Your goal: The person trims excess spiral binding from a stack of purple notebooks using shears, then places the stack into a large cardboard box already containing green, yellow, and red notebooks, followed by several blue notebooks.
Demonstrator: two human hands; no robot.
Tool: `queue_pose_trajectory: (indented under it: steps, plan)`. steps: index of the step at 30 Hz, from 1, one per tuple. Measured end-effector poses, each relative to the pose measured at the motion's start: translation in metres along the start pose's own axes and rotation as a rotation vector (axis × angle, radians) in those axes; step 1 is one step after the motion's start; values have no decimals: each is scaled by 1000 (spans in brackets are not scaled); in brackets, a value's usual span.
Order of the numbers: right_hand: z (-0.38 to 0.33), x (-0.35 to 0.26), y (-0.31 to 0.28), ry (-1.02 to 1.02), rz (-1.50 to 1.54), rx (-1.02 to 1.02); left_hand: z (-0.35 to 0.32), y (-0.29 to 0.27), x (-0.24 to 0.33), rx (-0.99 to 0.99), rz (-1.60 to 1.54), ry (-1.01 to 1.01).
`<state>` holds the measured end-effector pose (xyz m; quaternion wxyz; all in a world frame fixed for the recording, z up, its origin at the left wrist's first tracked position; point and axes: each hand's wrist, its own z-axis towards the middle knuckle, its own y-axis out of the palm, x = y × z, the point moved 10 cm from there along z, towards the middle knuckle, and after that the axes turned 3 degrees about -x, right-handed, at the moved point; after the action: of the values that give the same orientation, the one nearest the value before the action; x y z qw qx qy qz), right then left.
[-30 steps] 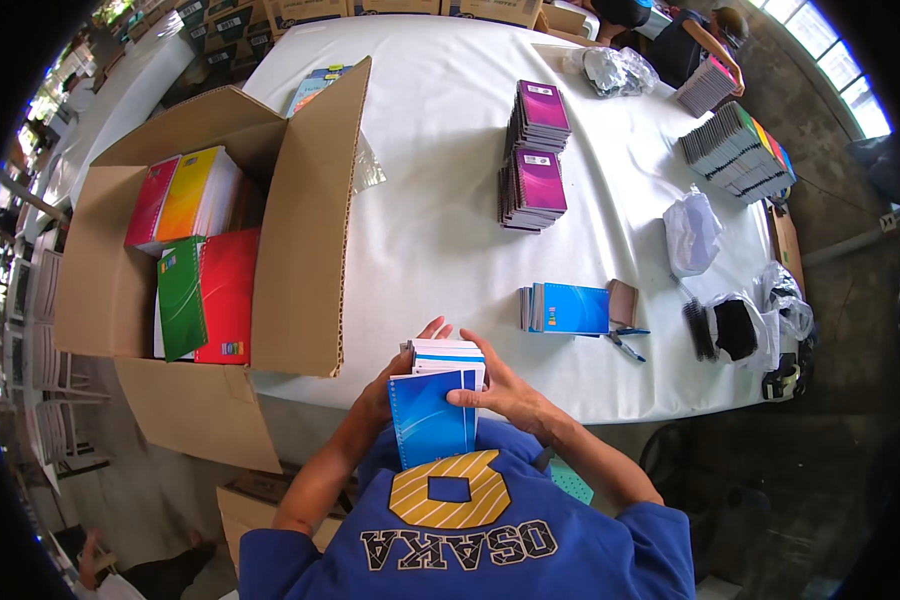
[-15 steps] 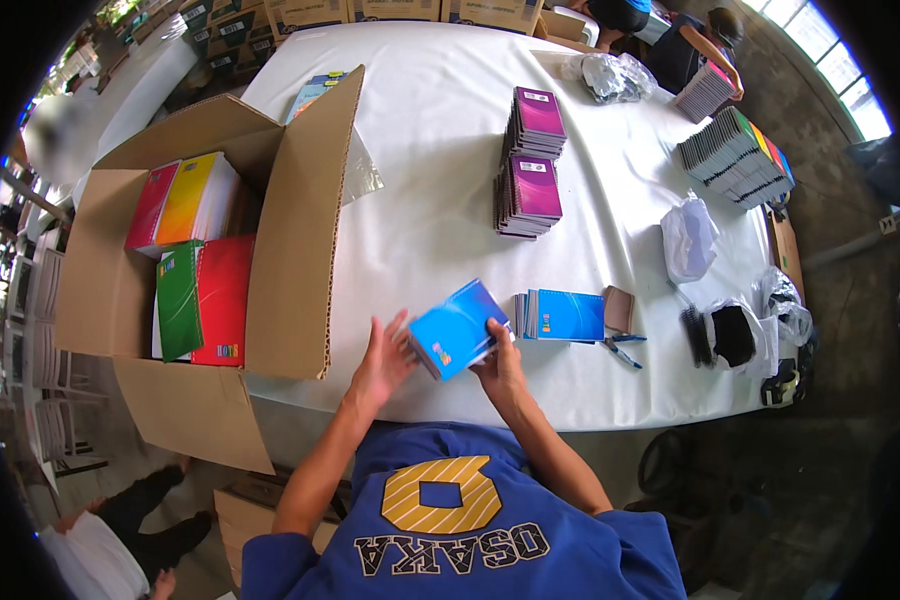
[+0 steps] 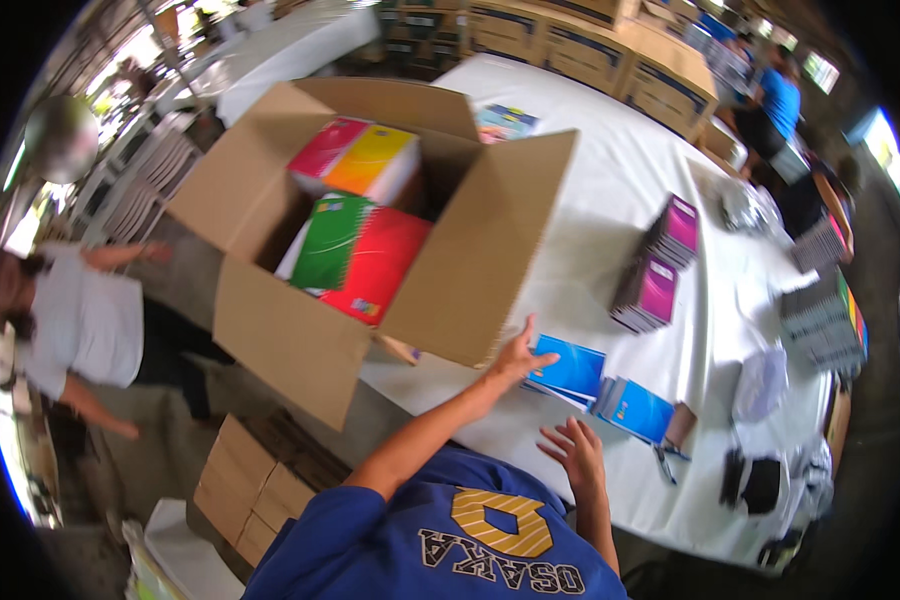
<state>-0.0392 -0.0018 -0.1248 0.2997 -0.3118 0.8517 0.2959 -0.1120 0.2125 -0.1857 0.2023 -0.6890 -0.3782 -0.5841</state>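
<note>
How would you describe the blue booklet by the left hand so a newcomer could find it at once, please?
Start at the big open cardboard box on the white table. Just past its near right flap, the left hand rests on the edge of a flat blue booklet. It lies closer to the box than the second blue stack beside it, and unlike the purple stacks further back, it is bright blue.

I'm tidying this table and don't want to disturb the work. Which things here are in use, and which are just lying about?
In use:
- left hand resting on the blue booklet
- right hand, empty, near the second blue stack
- open cardboard box with colourful notebooks

Lying about:
- purple notebook stacks
- grey stack
- black items
- flat cartons on the floor
</note>
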Motion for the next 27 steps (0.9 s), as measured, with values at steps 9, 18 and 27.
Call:
queue_pose_trajectory:
  steps: [9,18,27]
  plan:
    - [-94,-166,79,-480,-759,-408,-189,53,147,-148,1059,601]
    - [-164,-293,263,-1137,-1161,-569,-278,-130,355,390,1110,548]
    - [-38,-261,454,-1008,-1782,-906,-177,-275,336,335,1483,113]
